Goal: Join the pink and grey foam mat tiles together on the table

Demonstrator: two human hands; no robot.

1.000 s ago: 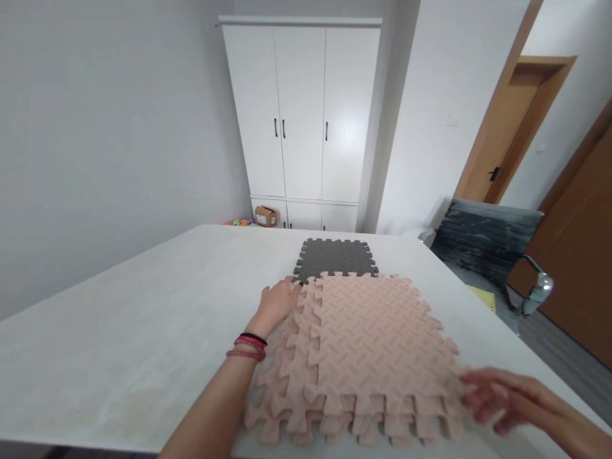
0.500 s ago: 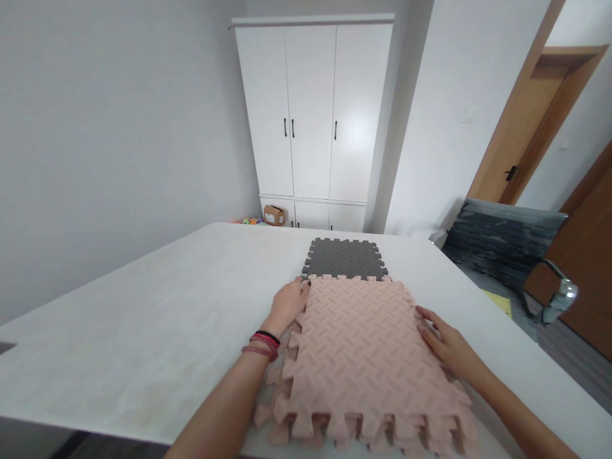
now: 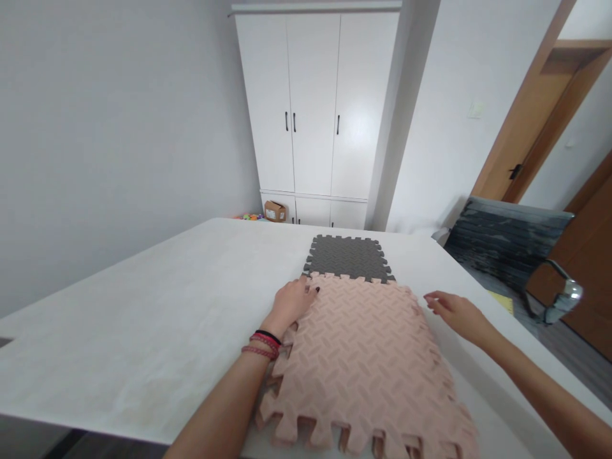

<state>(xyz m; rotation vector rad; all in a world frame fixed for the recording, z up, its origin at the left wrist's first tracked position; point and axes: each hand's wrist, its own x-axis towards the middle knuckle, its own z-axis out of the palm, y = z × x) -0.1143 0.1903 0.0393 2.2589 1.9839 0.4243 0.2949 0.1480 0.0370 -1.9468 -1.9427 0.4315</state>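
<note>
Two hands (image 3: 459,317) flank stacked pink mats (image 3: 370,350), only the left (image 3: 291,302) touching them.

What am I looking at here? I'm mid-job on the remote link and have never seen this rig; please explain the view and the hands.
There is no robot: these are a person's bare hands, seen from a camera worn on the head, looking forward and down. On the white table lies a stack of pink foam mats, with a dark grey mat beyond. The left hand touches the stack's far left corner; its grip is unclear. The right hand hovers beside the right edge, holding nothing.
</note>
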